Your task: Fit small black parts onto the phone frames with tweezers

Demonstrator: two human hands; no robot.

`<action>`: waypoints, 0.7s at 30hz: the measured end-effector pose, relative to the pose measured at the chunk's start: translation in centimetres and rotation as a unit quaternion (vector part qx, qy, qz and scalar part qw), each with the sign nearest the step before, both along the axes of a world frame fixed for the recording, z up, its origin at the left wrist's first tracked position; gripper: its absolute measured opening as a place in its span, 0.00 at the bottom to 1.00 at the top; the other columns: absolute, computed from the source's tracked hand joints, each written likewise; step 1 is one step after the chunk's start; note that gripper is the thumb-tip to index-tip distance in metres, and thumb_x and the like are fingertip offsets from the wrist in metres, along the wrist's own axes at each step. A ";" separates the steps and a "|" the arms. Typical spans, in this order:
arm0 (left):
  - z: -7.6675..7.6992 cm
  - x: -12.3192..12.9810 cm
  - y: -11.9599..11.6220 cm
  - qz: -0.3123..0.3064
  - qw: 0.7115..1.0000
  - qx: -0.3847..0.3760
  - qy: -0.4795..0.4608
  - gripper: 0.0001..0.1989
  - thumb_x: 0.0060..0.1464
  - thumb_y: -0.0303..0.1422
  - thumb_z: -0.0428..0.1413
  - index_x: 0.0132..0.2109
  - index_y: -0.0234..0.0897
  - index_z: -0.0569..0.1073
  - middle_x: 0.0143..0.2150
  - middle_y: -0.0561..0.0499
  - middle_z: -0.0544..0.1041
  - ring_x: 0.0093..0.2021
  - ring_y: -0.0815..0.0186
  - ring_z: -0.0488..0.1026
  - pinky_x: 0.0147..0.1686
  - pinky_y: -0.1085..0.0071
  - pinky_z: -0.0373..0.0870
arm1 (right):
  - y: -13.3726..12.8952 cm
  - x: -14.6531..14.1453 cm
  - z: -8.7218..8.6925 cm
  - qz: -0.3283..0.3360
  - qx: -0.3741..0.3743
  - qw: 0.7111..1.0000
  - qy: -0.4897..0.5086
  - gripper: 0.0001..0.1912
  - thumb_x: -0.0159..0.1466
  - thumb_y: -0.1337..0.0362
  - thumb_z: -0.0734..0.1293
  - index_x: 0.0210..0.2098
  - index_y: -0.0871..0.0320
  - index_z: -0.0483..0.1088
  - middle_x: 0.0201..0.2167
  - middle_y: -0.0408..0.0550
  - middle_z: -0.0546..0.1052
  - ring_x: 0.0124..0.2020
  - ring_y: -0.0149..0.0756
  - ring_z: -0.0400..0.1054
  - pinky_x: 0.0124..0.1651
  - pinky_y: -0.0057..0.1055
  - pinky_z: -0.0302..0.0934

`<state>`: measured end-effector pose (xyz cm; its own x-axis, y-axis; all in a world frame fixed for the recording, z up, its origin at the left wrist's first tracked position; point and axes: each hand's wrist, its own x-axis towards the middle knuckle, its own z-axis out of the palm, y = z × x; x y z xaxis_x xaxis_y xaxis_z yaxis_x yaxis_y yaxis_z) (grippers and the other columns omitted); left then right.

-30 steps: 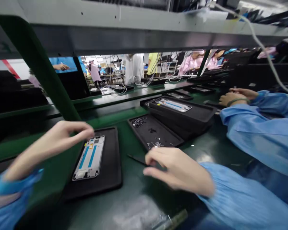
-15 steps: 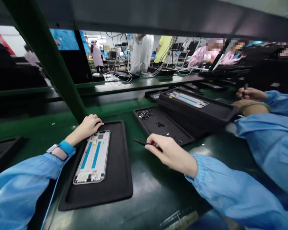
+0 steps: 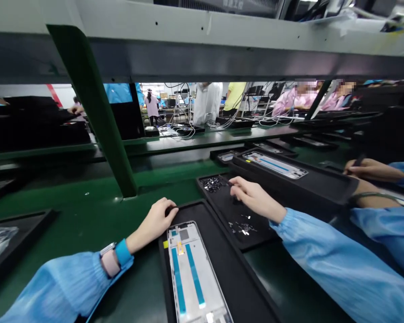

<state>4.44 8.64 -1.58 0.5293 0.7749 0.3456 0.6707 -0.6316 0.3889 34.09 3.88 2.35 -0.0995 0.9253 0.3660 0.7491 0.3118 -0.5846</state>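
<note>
The left hand [image 3: 155, 222] rested loosely curled, gripping nothing visible, on the far rim of the black tray [image 3: 242, 280] holding a phone frame [image 3: 193, 278] at near centre. The right hand [image 3: 256, 198] hung narrowly cupped over a smaller tray [image 3: 222, 211] of screws [image 3: 212, 184] (whether it pinched anything, I could not tell).

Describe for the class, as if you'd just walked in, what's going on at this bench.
A person in blue sleeves works at a green assembly bench. Their left hand rests at the top edge of a black tray holding a phone frame. Their right hand hovers over a second black tray of small screws. To the right, a co-worker's hand grips a dark tool beside a third tray with another phone frame.
</note>
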 end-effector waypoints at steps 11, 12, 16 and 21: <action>-0.5 -4.7 1.9 -0.068 0.988 -0.135 -0.008 0.15 0.54 0.43 0.51 0.42 0.41 0.74 0.41 0.49 0.76 0.42 0.59 0.73 0.42 0.68 0.69 | 0.2 2.5 -0.8 -0.017 -0.027 0.992 -0.122 0.06 0.57 0.71 0.63 0.27 0.62 0.72 0.27 0.46 0.74 0.29 0.32 0.68 0.34 0.26 0.59; -0.1 -4.6 1.4 -0.057 0.990 -0.131 -0.014 0.16 0.53 0.44 0.51 0.41 0.41 0.75 0.40 0.49 0.76 0.42 0.59 0.73 0.42 0.68 0.69 | 0.3 2.6 -1.0 -0.022 -0.033 0.992 -0.120 0.05 0.56 0.72 0.64 0.27 0.62 0.72 0.26 0.46 0.74 0.28 0.32 0.68 0.33 0.26 0.59; 1.1 -3.0 -0.2 -0.057 0.992 -0.100 -0.049 0.17 0.50 0.47 0.52 0.37 0.39 0.76 0.36 0.49 0.77 0.38 0.59 0.74 0.39 0.69 0.71 | 0.8 2.6 -1.5 -0.020 -0.033 0.993 -0.109 0.06 0.55 0.73 0.65 0.29 0.62 0.74 0.28 0.46 0.75 0.28 0.30 0.68 0.33 0.25 0.59; 1.6 -1.4 0.2 -0.088 0.988 -0.103 -0.076 0.16 0.51 0.44 0.52 0.36 0.38 0.77 0.34 0.48 0.77 0.36 0.60 0.74 0.36 0.70 0.71 | 3.9 1.8 -1.3 0.028 -0.013 0.994 -0.103 0.05 0.54 0.72 0.67 0.30 0.61 0.75 0.29 0.46 0.76 0.30 0.31 0.68 0.35 0.25 0.58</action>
